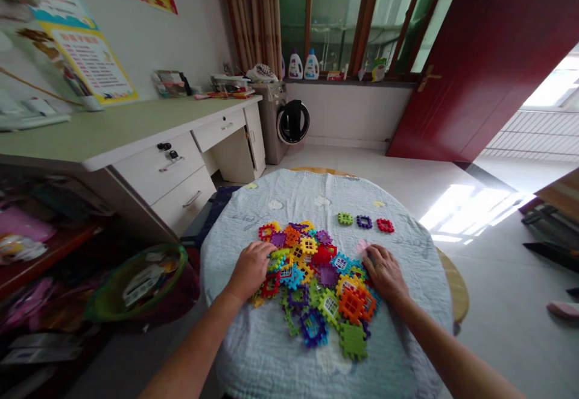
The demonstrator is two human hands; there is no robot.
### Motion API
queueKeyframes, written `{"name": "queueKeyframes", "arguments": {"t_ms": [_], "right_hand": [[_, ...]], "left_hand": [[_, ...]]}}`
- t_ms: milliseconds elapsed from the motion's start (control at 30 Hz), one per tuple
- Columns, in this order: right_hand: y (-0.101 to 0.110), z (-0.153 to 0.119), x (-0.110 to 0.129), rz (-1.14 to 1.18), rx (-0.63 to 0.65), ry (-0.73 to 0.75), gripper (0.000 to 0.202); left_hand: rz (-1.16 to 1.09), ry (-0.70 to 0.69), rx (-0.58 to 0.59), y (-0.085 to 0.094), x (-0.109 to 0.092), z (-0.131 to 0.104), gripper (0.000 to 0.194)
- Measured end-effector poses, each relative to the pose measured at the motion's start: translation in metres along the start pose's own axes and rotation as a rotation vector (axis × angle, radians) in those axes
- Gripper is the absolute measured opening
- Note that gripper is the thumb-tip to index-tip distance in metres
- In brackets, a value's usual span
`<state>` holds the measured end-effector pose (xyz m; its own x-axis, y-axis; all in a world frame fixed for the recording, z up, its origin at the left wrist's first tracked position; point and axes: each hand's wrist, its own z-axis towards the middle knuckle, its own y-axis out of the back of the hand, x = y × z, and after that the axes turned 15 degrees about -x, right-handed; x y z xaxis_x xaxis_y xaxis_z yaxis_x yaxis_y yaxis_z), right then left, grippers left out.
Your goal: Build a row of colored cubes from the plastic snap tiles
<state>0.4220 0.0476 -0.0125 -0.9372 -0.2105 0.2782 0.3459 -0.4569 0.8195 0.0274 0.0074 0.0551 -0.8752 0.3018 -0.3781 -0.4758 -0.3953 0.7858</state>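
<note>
A pile of colourful square plastic pieces [328, 275] lies on a round table with a pale blue cloth [257, 351]. At the pile's left edge, my left hand [253, 266] rests with its fingertips against a light green piece; whether it grips it cannot be made out. My right hand [383, 271] lies at the right edge, fingers spread, beside blue and green pieces. Beyond the pile, a green piece [345, 219], a purple frame piece [364, 222] and a red frame piece [385, 225] sit apart in a row.
A wooden stool [453, 284] shows at the table's right edge. To the left stand a basket with a green rim [181, 266] and a white desk [176, 167]. Behind are a washing machine [272, 122] and a red door [456, 67].
</note>
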Motion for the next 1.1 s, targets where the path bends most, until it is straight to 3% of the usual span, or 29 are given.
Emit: {"name": "queueKeyframes", "arguments": {"t_ms": [167,400,500,733,1100], "right_hand": [[0.001,0.0,0.002,-0.001,0.011,-0.011,0.038],[0.005,0.001,0.006,-0.001,0.014,-0.029,0.036],[0.004,0.0,0.005,0.001,0.013,-0.024,0.037],[-0.001,-0.001,-0.001,-0.004,0.009,-0.011,0.038],[0.001,0.0,0.001,-0.026,-0.003,-0.007,0.039]], "left_hand": [[0.016,-0.094,0.066,-0.003,-0.001,0.014,0.026],[0.024,-0.067,-0.211,0.009,0.001,0.008,0.023],[0.025,-0.044,-0.22,0.016,0.005,-0.002,0.022],[-0.089,0.002,0.093,0.025,0.002,-0.013,0.028],[-0.159,0.078,0.507,0.031,0.009,0.036,0.038]]}}
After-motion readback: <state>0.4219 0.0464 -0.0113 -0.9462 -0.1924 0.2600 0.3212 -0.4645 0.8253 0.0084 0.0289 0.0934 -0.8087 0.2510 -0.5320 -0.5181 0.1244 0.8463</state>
